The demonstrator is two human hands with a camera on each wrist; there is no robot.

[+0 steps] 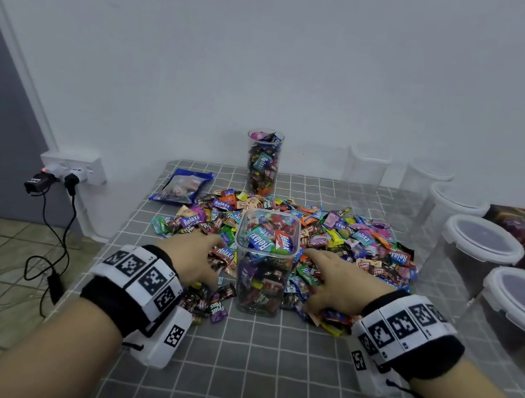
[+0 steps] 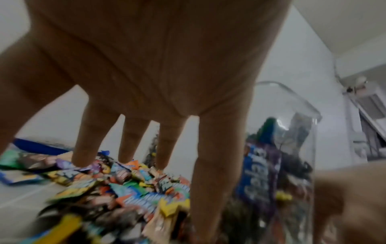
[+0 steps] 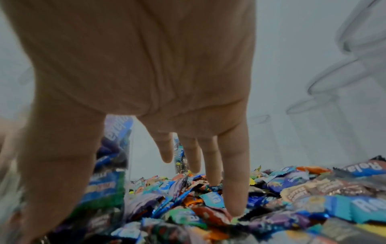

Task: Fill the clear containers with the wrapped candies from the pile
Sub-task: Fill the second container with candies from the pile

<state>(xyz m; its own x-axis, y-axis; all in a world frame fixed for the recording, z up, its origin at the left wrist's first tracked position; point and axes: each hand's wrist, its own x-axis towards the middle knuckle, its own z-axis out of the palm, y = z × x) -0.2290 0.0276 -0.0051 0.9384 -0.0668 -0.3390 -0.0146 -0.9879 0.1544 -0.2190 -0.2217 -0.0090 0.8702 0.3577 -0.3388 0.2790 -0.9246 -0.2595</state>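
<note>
A square clear container (image 1: 263, 261), filled with wrapped candies almost to its rim, stands at the near edge of the candy pile (image 1: 354, 242). My left hand (image 1: 206, 259) lies on the candies just left of it. Its spread fingers (image 2: 213, 165) reach down onto the wrappers, with the container wall (image 2: 296, 148) close on their right. My right hand (image 1: 320, 281) rests on the pile just right of the container, and its straight fingers (image 3: 234, 181) dip into the wrappers. Neither hand grips anything. A tall round jar (image 1: 262, 164), full of candies, stands behind the pile.
Several empty clear containers with white lids (image 1: 483, 242) line the right side of the table. A blue candy bag (image 1: 183, 187) lies at the back left. A wall socket with plugs and cables (image 1: 74, 172) sits beyond the table's left edge. Grey checked cloth (image 1: 260, 372) covers the near table.
</note>
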